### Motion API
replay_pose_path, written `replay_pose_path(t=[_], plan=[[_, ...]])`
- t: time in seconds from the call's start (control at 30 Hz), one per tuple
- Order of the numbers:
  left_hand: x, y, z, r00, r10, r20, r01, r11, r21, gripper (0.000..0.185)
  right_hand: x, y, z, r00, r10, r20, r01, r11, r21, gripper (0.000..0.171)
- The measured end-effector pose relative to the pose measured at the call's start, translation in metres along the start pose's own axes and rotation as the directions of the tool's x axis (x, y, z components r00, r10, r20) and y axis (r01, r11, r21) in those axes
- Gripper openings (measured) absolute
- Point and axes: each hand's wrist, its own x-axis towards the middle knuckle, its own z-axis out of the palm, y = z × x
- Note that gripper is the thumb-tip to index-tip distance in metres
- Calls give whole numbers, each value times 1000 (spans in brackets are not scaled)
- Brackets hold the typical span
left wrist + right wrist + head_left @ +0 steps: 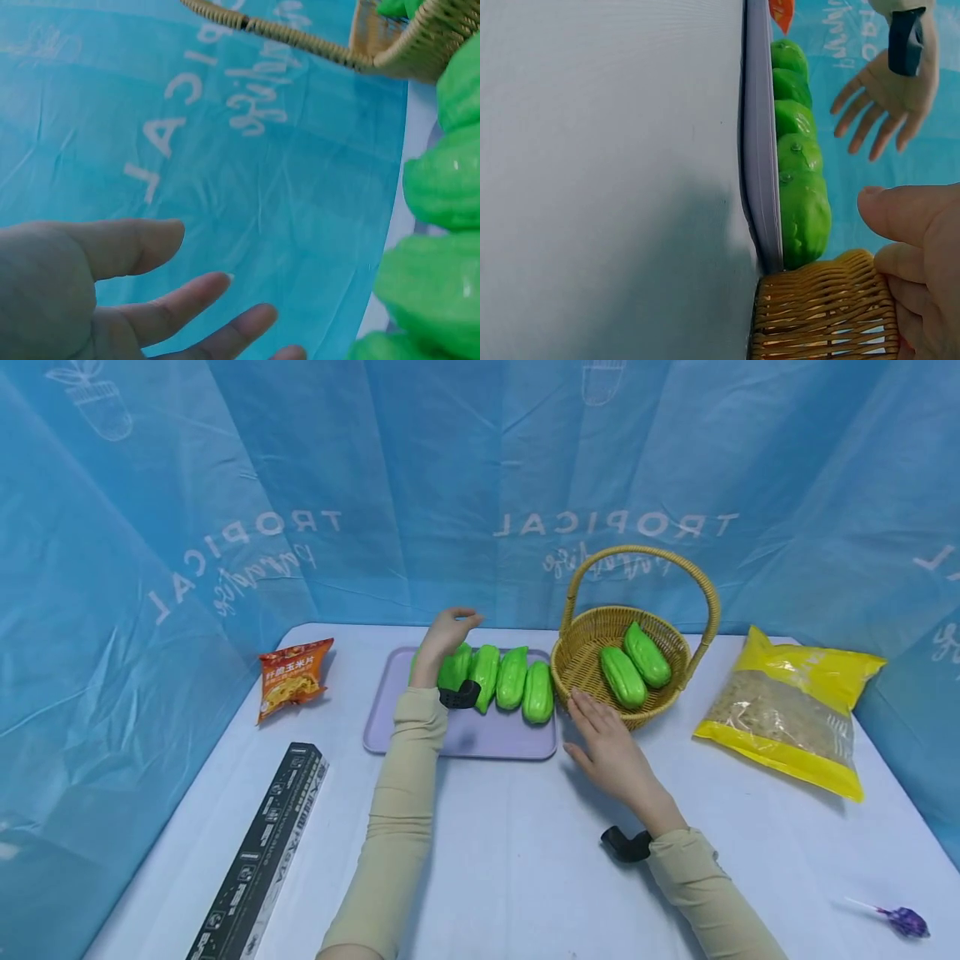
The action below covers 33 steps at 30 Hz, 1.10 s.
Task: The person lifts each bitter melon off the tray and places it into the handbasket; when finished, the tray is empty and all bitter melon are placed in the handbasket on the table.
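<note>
Left hand (448, 635) has its fingers (187, 296) spread and relaxed, holding nothing, hovering above the left end of the gourd row (498, 678). In the left wrist view the fingers are open against the blue backdrop (225, 150) and not touching any gourd yet. Right hand (606, 745) lies flat on the table (525, 860), fingers straight and loose, fingertips just beside the basket (585, 681) wall, maybe touching it, hard to tell

The gourds sit side by side on the lavender tray (465, 739), tight against each other, with the rightmost one close to the basket. Two more gourds (634, 665) are already in the basket

My take on doing this grab well: go for the end gourd on the left, since it's the one with a free side. Come down over its middle, thumb on one flank and fingers on the other, and lift straight up so the neighbours don't roll. They look smooth and glossy, so wrap it properly instead of pinching the tip. The right hand is well placed to steady the basket. Mind the tall handle (645, 556) when carrying across

Off to the sides: snack packet (292, 677), long black box (262, 852), yellow bag (795, 718)
</note>
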Motion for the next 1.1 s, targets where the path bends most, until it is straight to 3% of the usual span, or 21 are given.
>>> replay_pose_path(t=[0.13, 0.27, 0.4, 0.53, 0.6, 0.7, 0.83, 1.1], plan=[[-3, -9, -6, 994, 31, -103, -29, 999, 19, 50, 0, -1, -1, 1000, 6, 4, -6, 1000, 6, 66], [-3, -19, -11, 978, 47, -205, -49, 999, -3, 46, 1, -1, -2, 1000, 7, 15, -7, 1000, 12, 66], [-3, -34, -16, 949, 47, -313, -54, 998, -14, 43, 0, -1, -2, 1000, 6, 15, -6, 1000, 12, 66], [-5, -52, -17, 908, 36, -418, -69, 996, -63, 42, 0, 0, -1, 1000, 5, 10, -5, 1000, 16, 66], [-5, -60, -16, 888, 26, -458, -71, 994, -83, 41, 0, 0, -1, 1000, 7, 11, -7, 1000, 17, 67], [-3, -71, -15, 874, 1, -487, -47, 995, -83, 40, 0, 0, 0, 1000, 7, 12, -7, 1000, 16, 66], [-2, -80, -16, 877, -43, -479, 4, 997, -82, 43, 0, 0, 0, 1000, 8, 10, -9, 1000, 14, 67], [-1, -93, -19, 901, -96, -424, 88, 995, -39, 58, 0, -1, -1, 1000, 9, 10, -9, 1000, 7, 67]])
